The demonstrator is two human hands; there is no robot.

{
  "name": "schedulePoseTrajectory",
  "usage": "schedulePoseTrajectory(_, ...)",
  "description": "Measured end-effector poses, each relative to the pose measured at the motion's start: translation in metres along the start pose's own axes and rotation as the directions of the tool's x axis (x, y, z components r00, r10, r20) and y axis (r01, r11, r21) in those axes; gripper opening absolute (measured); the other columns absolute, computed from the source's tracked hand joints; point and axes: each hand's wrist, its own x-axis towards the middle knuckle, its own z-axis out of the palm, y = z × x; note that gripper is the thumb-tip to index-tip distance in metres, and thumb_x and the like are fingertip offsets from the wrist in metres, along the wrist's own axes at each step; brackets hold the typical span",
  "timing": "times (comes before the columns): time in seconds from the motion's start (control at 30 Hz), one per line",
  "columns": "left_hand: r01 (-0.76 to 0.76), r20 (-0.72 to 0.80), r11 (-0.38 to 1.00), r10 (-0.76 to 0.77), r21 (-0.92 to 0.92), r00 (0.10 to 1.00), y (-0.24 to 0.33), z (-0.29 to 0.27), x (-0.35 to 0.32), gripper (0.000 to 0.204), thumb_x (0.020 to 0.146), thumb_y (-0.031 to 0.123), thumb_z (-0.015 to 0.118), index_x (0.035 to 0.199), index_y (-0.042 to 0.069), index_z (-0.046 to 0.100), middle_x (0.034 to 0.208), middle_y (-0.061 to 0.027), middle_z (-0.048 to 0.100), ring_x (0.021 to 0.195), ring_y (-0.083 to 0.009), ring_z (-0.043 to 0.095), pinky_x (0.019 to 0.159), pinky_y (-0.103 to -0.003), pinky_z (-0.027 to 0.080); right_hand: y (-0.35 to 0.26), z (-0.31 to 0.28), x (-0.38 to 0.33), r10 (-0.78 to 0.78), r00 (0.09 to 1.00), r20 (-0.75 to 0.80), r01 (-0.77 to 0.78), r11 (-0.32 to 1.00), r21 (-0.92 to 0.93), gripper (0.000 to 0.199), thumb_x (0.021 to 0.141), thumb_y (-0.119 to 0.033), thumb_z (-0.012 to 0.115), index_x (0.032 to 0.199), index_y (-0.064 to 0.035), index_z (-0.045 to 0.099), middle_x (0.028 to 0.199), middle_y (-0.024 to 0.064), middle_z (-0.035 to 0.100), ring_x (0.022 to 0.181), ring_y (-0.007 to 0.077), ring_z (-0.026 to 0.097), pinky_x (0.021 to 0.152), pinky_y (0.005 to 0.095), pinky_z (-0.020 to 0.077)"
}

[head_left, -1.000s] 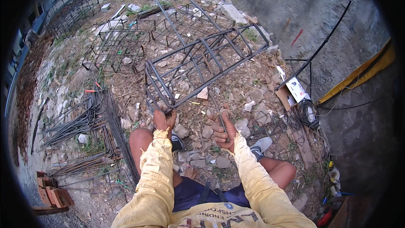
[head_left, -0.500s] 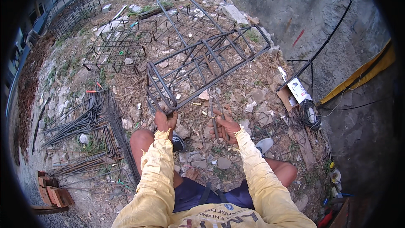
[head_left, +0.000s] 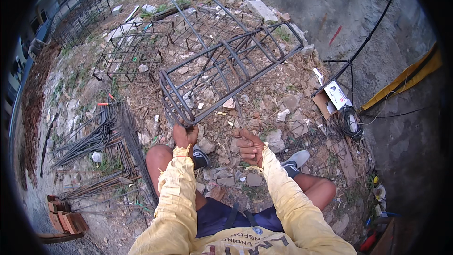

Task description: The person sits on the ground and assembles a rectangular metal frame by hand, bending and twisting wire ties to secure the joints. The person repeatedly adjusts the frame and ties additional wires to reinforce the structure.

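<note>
A long rebar cage (head_left: 226,66) of dark steel bars and square stirrups lies on the rubble and runs away toward the upper right. My left hand (head_left: 185,135) grips its near end at the bottom corner. To the right of that end, my right hand (head_left: 250,146) is closed in a fist around a thin metal rod (head_left: 239,113) that points up toward the cage. Both arms are in yellow sleeves. I am squatting, with my knees and dark shoes (head_left: 200,158) just below the hands.
Bundles of loose rebar (head_left: 94,137) lie on the left, and more cages (head_left: 132,56) sit behind. Red bricks (head_left: 66,217) are at the lower left. A cardboard box (head_left: 332,97), coiled wire (head_left: 350,122) and a concrete wall (head_left: 377,42) stand on the right. Stones cover the ground.
My right hand has shifted slightly and closed tighter around the thin rod. My left hand has stayed on the cage end.
</note>
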Motion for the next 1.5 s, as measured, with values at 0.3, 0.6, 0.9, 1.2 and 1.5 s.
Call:
schedulePoseTrajectory(0.3,0.013,0.194,1.0,-0.009,-0.017,0.981,0.001,-0.025,0.018,0.026,0.095,0.011,0.04,0.094,0.003,0.065,0.078,-0.0058,0.064,0.066,-0.0166,0.059,0.06,-0.034,0.049,-0.007,-0.027,0.012,-0.643,0.714,-0.276,-0.063,0.334,-0.94,0.052,0.094,-0.057,0.055,0.113,-0.0087,0.061,0.078,0.0034,0.061,0.053,0.0125,0.055,0.048,0.0286,0.0472)
schedulePoseTrajectory(0.6,0.121,0.049,0.989,-0.117,-0.082,0.992,-0.003,-0.022,0.013,0.022,0.093,0.009,0.043,0.096,0.004,0.064,0.082,-0.0068,0.065,0.071,-0.0207,0.062,0.068,-0.039,0.053,0.034,-0.005,-0.008,-0.185,0.955,0.232,0.102,0.939,0.329,0.06,0.097,-0.063,0.043,0.121,-0.0095,0.055,0.061,-0.0016,0.045,0.044,0.0113,0.049,0.042,0.0307,0.041)
schedulePoseTrajectory(0.9,-0.712,0.71,0.05,0.058,0.7,0.702,0.002,-0.087,0.042,0.019,0.096,0.012,0.043,0.104,0.005,0.059,0.099,-0.0127,0.06,0.09,-0.0275,0.06,0.077,-0.047,0.053,0.056,0.009,-0.066,-0.551,0.833,-0.036,0.547,0.832,-0.093,0.017,0.098,-0.029,0.06,0.106,-0.0132,0.058,0.065,-0.0002,0.052,0.057,0.0172,0.059,0.057,0.0353,0.0553)
schedulePoseTrajectory(1.2,0.128,-0.065,0.905,-0.111,0.406,0.992,-0.036,-0.07,-0.033,0.023,0.102,0.022,0.043,0.1,0.005,0.058,0.093,-0.0113,0.06,0.087,-0.0261,0.061,0.084,-0.05,0.056,0.052,0.077,-0.057,-0.705,0.655,-0.272,0.695,0.703,-0.147,0.02,0.089,-0.029,0.068,0.097,-0.0126,0.061,0.12,0.0168,0.061,0.118,0.0352,0.058,0.1,0.0529,0.0492)
schedulePoseTrajectory(1.5,0.274,-0.22,0.844,-0.191,0.46,0.957,-0.101,-0.156,-0.067,0.032,0.103,0.035,0.049,0.11,0.004,0.054,0.103,-0.011,0.061,0.098,-0.0274,0.06,0.088,-0.048,0.055,0.071,-0.012,-0.121,-0.573,0.279,-0.77,0.65,0.703,-0.288,0.031,0.082,-0.037,0.071,0.089,-0.0171,0.049,0.115,0.019,0.061,0.106,0.0347,0.063,0.088,0.0549,0.0525)
